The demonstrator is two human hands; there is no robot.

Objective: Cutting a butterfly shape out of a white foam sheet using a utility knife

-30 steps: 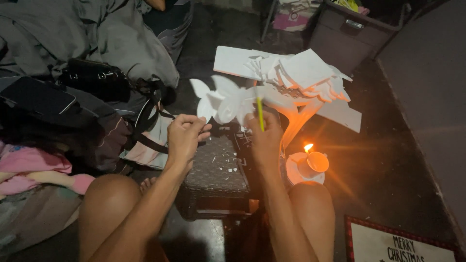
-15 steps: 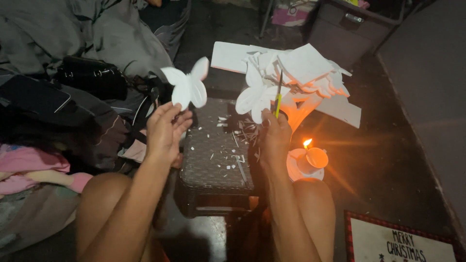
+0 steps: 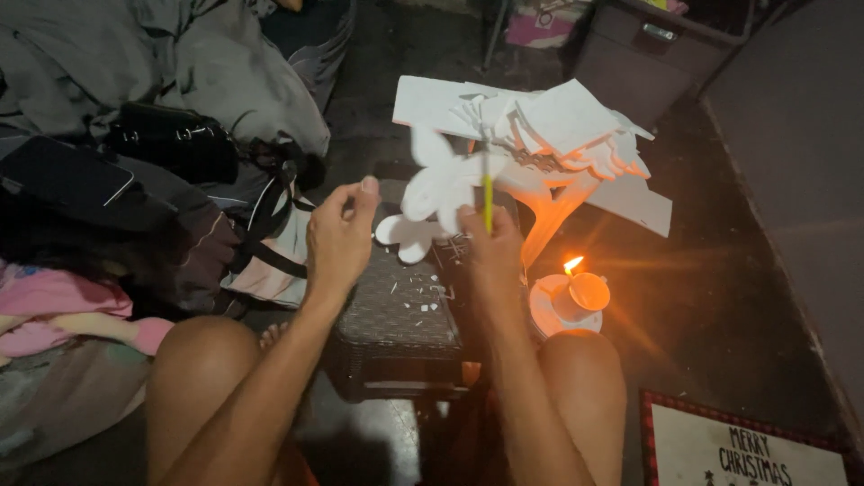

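The person's right hand (image 3: 493,245) is gripping a thin yellow stick (image 3: 488,200) upright, fingers closed around its lower end. A white butterfly-shaped cutout (image 3: 443,184) is sitting at the stick, just above and left of that hand; it is blurred, so how it is fastened cannot be told. The left hand (image 3: 339,236) is hovering beside it with thumb and forefinger curled toward each other and nothing visibly between them; whether the fingertips are touching is not clear.

Between the two hands, slightly lower, a second white butterfly cutout (image 3: 409,236) is lying on the far edge of a dark woven box (image 3: 396,333), which is standing under both wrists and between the person's bare knees. Small white scraps (image 3: 423,301) are lying scattered on the box top.

Beyond the right hand, a pile of white cut sheets (image 3: 549,126) is resting on the floor. Just right of the right forearm, a lit candle (image 3: 576,286) is burning on a white saucer (image 3: 544,310). Left of the left hand, black bags (image 3: 171,139) and grey cloth (image 3: 207,63) are piled up. A framed sign (image 3: 747,445) is lying near the right knee.
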